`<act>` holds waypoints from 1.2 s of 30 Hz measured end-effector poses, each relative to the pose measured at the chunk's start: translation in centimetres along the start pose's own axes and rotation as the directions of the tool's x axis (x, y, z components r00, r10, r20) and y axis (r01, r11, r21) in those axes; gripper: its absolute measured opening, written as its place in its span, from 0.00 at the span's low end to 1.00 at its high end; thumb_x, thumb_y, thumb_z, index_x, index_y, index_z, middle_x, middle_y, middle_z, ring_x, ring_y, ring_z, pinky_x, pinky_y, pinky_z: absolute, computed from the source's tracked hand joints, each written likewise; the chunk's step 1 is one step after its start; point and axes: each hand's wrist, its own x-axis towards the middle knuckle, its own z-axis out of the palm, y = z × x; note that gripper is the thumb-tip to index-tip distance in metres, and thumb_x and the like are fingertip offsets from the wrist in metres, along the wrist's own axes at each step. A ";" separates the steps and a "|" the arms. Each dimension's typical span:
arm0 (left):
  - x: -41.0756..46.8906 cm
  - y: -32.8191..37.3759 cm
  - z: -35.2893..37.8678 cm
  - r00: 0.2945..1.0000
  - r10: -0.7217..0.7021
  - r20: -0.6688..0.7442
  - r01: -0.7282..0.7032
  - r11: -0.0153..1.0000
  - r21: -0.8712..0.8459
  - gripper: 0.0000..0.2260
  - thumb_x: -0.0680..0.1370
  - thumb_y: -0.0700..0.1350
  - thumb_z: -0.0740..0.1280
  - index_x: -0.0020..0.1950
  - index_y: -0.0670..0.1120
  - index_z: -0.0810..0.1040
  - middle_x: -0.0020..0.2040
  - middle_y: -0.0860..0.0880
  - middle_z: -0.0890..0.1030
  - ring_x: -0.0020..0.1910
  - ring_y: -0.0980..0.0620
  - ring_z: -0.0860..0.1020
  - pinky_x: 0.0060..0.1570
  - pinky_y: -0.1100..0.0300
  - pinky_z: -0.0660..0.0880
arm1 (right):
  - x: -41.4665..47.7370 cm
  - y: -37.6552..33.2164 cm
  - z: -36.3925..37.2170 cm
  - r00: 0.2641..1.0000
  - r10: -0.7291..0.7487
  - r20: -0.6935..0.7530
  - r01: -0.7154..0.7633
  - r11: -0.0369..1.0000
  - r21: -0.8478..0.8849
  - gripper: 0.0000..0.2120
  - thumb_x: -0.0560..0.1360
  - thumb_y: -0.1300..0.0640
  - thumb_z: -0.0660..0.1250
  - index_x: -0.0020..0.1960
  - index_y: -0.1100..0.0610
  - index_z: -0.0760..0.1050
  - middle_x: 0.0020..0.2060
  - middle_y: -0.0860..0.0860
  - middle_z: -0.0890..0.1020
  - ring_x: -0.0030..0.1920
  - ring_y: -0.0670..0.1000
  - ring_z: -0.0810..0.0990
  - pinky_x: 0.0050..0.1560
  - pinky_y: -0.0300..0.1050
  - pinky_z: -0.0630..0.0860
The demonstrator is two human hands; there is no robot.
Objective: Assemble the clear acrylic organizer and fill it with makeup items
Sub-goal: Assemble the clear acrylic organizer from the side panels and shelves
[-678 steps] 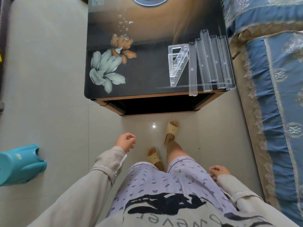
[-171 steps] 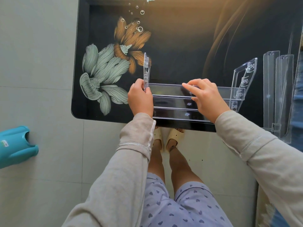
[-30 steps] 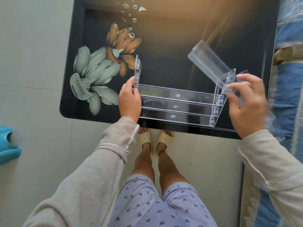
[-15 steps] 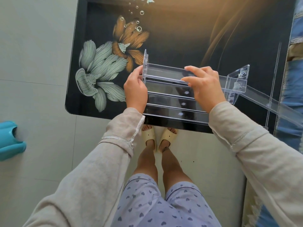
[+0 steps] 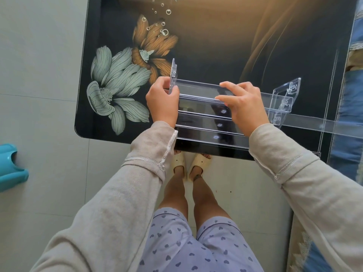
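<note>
black table (image 5: pixel 216 46) — teal, orange flowers (image 5: pixel 127 79)

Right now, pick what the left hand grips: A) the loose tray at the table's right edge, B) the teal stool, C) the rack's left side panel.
C: the left hand curls round the left side panel, while the right hand pinches the top tray.

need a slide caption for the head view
Left hand and right hand fit a clear shelf into the tiered acrylic organizer on a floral black table.
</note>
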 end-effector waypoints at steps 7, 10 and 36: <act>0.8 0.5 0.7 0.999 -0.045 -0.027 0.047 0.995 0.084 0.05 0.76 0.39 0.64 0.50 0.40 0.77 0.50 0.43 0.82 0.43 0.55 0.74 0.41 0.70 0.67 | 0.0 0.0 0.2 1.000 -0.006 -0.028 0.006 1.000 0.005 0.14 0.70 0.71 0.68 0.51 0.58 0.83 0.60 0.57 0.79 0.53 0.64 0.76 0.53 0.56 0.73; 0.5 0.6 1.0 1.000 -0.013 -0.028 0.016 0.992 0.129 0.07 0.77 0.38 0.63 0.53 0.38 0.75 0.52 0.41 0.79 0.43 0.55 0.71 0.41 0.73 0.65 | 0.0 0.1 0.3 0.999 -0.007 -0.052 0.008 1.000 0.026 0.13 0.70 0.70 0.67 0.50 0.58 0.83 0.59 0.56 0.80 0.51 0.63 0.77 0.53 0.56 0.73; -6.1 7.7 10.9 0.514 0.583 0.629 -0.839 0.496 0.225 0.23 0.75 0.56 0.63 0.66 0.46 0.71 0.66 0.47 0.73 0.68 0.47 0.67 0.67 0.53 0.62 | -8.3 6.5 -0.3 0.594 0.778 0.206 -0.674 0.341 0.655 0.19 0.78 0.58 0.61 0.68 0.56 0.67 0.60 0.55 0.78 0.57 0.51 0.77 0.56 0.37 0.68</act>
